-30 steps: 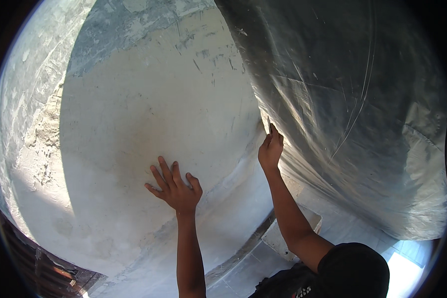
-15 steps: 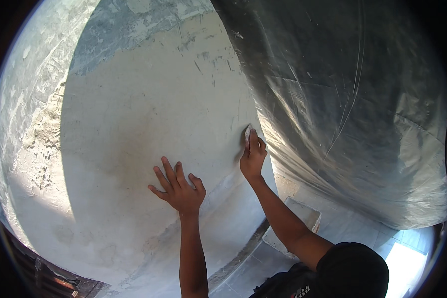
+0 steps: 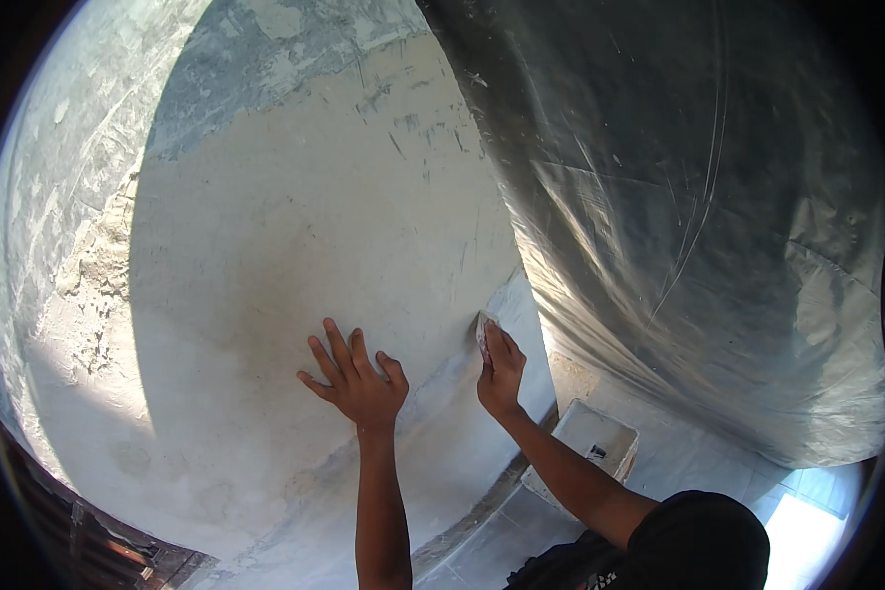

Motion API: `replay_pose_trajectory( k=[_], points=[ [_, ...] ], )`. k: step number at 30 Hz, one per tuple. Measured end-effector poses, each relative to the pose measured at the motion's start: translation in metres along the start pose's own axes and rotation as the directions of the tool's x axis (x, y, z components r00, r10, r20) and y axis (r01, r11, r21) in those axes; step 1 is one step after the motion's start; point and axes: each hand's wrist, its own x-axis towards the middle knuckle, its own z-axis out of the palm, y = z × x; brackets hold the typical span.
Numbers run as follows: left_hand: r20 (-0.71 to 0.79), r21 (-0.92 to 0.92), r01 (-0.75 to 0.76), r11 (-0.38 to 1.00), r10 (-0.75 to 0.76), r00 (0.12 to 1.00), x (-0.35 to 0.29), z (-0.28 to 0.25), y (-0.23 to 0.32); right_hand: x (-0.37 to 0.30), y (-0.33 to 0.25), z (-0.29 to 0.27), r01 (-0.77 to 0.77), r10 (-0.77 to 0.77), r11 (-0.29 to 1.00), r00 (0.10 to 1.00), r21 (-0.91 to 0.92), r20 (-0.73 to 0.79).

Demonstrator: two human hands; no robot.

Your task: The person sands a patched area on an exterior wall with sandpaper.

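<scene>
A wall [image 3: 236,236] with a pale, smooth coat fills the left and middle of the view. My left hand [image 3: 366,395] lies against it with fingers spread and nothing in it. To its right, my right hand [image 3: 502,379] pinches a small, flat, whitish piece [image 3: 482,328] and holds it against the wall near the right edge. The fingers cover part of this piece, and its exact kind cannot be made out. A lighter band on the wall runs by the right hand.
A dark, shiny plastic sheet [image 3: 698,197] hangs along the wall's right side. Below my right forearm, a whitish rectangular tub [image 3: 612,425] with something dark inside stands on the tiled floor [image 3: 492,551]. At far left is rough, sunlit plaster [image 3: 96,315].
My right hand has slid down along the wall with the whitish piece. My left hand stays in nearly the same place. More of the tub shows now.
</scene>
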Motion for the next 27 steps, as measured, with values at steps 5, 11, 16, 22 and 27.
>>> replay_pose_trajectory(
  k=[5,11,16,22,27],
  points=[
    [-0.02,-0.017,-0.006,1.0,0.006,1.0,0.002,0.003,0.007,0.066,0.0,-0.026,-0.039,0.039,0.999,0.988,0.008,-0.151],
    [-0.007,-0.007,0.002,1.0,-0.002,1.0,0.003,0.006,0.014,0.054,0.028,0.008,0.045,-0.054,0.99,0.996,-0.132,-0.071],
    [-0.011,0.024,0.004,1.0,-0.003,1.0,0.001,0.002,0.006,-0.037,-0.008,-0.038,-0.172,0.084,0.946,0.948,0.274,0.308],
    [-0.019,0.007,0.004,1.0,-0.003,1.0,0.004,0.002,0.011,0.131,-0.017,-0.021,0.125,-0.121,0.992,0.985,0.029,-0.125],
    [-0.017,0.021,0.002,1.0,-0.002,1.0,0.002,0.003,0.009,0.054,-0.008,0.007,0.123,-0.116,0.989,0.99,-0.082,0.079]
  ],
)
